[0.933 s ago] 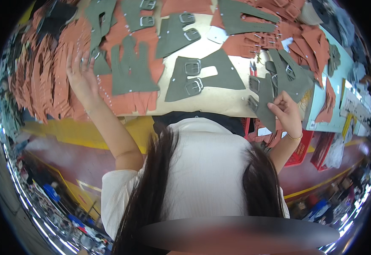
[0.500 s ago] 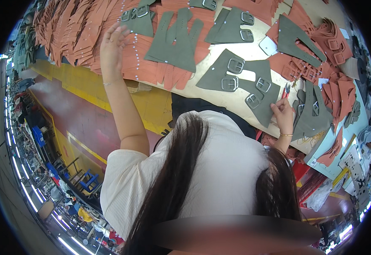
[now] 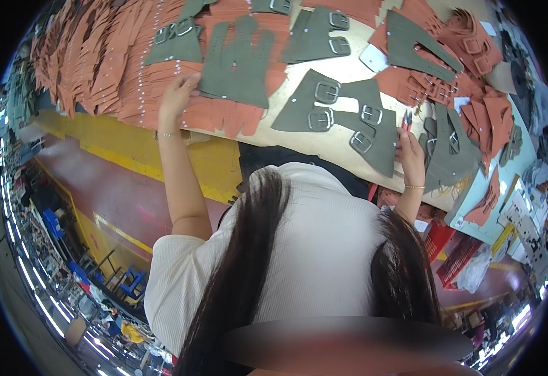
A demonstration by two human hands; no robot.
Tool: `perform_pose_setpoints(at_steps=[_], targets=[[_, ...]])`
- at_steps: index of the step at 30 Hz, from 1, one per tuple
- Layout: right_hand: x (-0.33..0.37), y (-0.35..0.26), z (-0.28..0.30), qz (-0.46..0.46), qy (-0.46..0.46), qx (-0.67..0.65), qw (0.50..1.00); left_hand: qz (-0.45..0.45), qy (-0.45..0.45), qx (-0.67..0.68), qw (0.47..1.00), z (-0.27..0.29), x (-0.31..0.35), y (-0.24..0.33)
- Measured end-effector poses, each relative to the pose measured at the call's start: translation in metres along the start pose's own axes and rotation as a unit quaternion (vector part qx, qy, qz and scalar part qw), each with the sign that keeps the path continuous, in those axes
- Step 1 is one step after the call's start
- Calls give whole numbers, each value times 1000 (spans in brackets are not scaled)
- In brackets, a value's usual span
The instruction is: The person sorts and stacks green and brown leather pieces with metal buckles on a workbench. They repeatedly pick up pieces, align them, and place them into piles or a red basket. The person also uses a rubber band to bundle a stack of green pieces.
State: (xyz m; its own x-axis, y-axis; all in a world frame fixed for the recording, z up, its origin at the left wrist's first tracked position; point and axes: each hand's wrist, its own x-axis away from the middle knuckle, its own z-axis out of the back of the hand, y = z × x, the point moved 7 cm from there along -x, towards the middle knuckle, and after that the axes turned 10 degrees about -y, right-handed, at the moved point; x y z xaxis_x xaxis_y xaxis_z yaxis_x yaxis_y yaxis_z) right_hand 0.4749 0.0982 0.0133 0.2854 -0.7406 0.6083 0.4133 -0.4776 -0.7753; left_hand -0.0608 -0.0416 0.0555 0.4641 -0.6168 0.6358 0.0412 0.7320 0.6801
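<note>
My left hand is at the lower left corner of a dark green leather piece with punched straps, its fingers pinched on that edge. The piece lies over orange leather pieces, its right strap blurred. To the right, my right hand has curled fingers against the right edge of a dark green leather piece with silver buckles; the fingertips are partly hidden. A similar green buckle piece lies to its left. Just beyond my right fingertips are red-handled pliers.
More green buckle pieces lie toward the far side. Orange buckled straps are heaped at the far right, near a white spool. A light blue tabletop adjoins the table. Red crates stand below at right.
My left hand has come nearer and closed on the green strap piece's corner. My right hand has slid farther up the buckle piece's right edge. The whole view has shifted slightly.
</note>
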Motion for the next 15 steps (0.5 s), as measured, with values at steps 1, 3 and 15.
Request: perform_pose_setpoints(at_steps=[1,3,15], targets=[[-1,1,-2,6,-24,-20,999,11,8,-2,1000,0,-1,-3],[-3,1,-5,12,-33,25,999,7,-19,55,998,-5,-2,-9],[18,-203,-89,284,-144,370,873,-44,-142,492,858,-59,20,-42]])
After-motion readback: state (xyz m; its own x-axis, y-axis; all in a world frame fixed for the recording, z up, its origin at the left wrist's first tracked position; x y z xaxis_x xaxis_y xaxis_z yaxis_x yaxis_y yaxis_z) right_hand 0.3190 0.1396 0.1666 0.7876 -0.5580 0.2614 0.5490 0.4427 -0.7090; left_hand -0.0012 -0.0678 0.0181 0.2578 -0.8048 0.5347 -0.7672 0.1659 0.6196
